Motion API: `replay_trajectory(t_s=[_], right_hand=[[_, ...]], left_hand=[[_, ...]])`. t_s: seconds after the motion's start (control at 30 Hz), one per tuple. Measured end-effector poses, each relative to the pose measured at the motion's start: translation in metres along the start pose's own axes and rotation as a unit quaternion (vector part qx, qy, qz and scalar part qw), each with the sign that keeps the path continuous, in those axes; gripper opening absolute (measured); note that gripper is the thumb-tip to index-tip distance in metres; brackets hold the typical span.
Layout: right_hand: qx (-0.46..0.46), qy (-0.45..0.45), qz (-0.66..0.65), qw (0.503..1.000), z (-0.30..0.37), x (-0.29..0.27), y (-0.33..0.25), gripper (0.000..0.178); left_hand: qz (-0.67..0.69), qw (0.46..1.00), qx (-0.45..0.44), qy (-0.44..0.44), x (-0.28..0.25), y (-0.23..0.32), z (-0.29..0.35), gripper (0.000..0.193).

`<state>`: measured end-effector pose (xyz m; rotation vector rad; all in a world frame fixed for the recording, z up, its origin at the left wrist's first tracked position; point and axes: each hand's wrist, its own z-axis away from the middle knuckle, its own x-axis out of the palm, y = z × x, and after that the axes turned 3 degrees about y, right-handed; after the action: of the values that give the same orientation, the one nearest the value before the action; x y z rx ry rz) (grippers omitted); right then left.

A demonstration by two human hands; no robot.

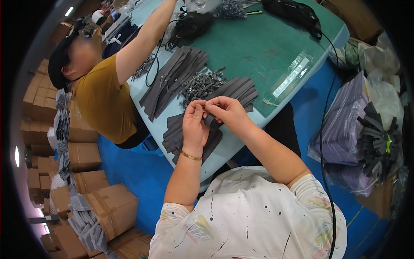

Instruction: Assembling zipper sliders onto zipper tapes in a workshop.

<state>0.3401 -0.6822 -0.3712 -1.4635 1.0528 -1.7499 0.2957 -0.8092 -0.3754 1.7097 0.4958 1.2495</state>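
Observation:
My left hand (pixel 194 126) and my right hand (pixel 230 114) meet at the fingertips over the near corner of the table, both closed in a pinch. Between them is the end of a dark grey fabric strap (pixel 211 122), its loose part hanging below the fingers; any small part at its tip is too hidden to make out. Just beyond the hands lies a heap of small grey pieces with shiny metal bits (pixel 202 84). Flat grey straps (pixel 174 80) are bundled to its left, more straps (pixel 237 91) to its right, and others (pixel 172 134) lie under my left wrist.
A green mat (pixel 254 56) covers much of the pale table, with black bags (pixel 293 15) and cables on it. A co-worker in a mustard shirt (pixel 101 99) reaches across at the left. Cardboard boxes (pixel 111 209) stand at left; plastic-wrapped bundles (pixel 340 125) at right.

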Motion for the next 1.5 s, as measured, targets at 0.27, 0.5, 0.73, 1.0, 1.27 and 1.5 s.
replay_trajectory(t_s=[0.27,0.5,0.73,1.0,1.27,1.5], right_hand=[[-0.058,0.024,0.068,0.996,-0.003,0.002,0.003,0.012],[-0.109,0.041,0.151,0.982,-0.002,0.000,0.008,0.012],[-0.089,0.045,0.106,0.989,0.006,0.000,0.000,0.009],[-0.138,0.050,0.139,0.979,0.013,-0.001,0.003,0.010],[-0.033,0.028,0.090,0.995,-0.005,-0.023,-0.002,0.014],[-0.054,0.036,0.146,0.987,-0.008,-0.023,-0.008,0.015]], left_hand=[[0.013,0.999,-0.026,0.031,0.004,0.001,-0.001,0.015],[-0.172,0.981,0.080,0.040,0.005,-0.005,-0.001,0.014],[-0.018,0.999,0.014,0.041,0.002,-0.003,-0.003,0.013],[0.053,0.996,-0.038,0.055,0.004,-0.003,-0.003,0.013],[0.084,0.991,-0.101,0.013,0.005,-0.001,-0.006,0.013],[0.034,0.998,-0.057,-0.018,0.006,-0.005,-0.001,0.012]])
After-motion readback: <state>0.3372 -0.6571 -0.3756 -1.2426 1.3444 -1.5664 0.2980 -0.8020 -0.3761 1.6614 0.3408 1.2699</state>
